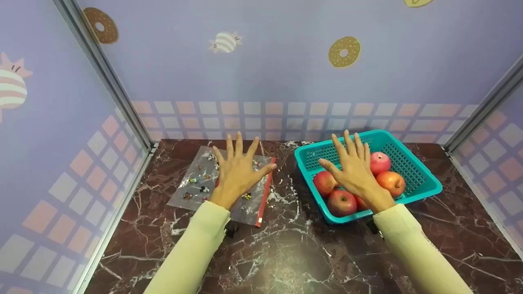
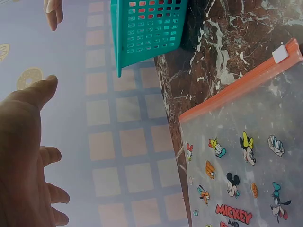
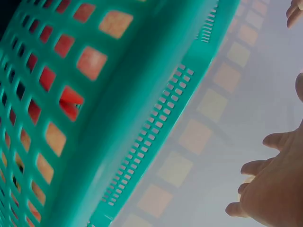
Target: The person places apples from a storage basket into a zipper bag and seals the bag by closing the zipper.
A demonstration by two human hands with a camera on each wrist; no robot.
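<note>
My left hand (image 1: 238,173) is spread above a clear zip bag (image 1: 196,163) with a red slider strip and cartoon prints. In the left wrist view that bag (image 2: 222,142) lies flat on the table, apart from the fingers. My right hand (image 1: 353,171), fingers spread and holding nothing, hovers over a teal plastic basket (image 1: 421,173). Several red apples lie in the basket: one apple (image 1: 342,203) at its front, another apple (image 1: 391,183) right of my wrist. Seen from the right wrist, the basket's mesh wall (image 3: 61,94) stands close by, with red fruit behind its holes.
Under everything is a dark red marbled table (image 1: 282,253). A lilac back wall (image 1: 278,61) with sweets and tile prints rises behind it, and side panels stand left and right, joined by grey metal corner strips (image 1: 110,81).
</note>
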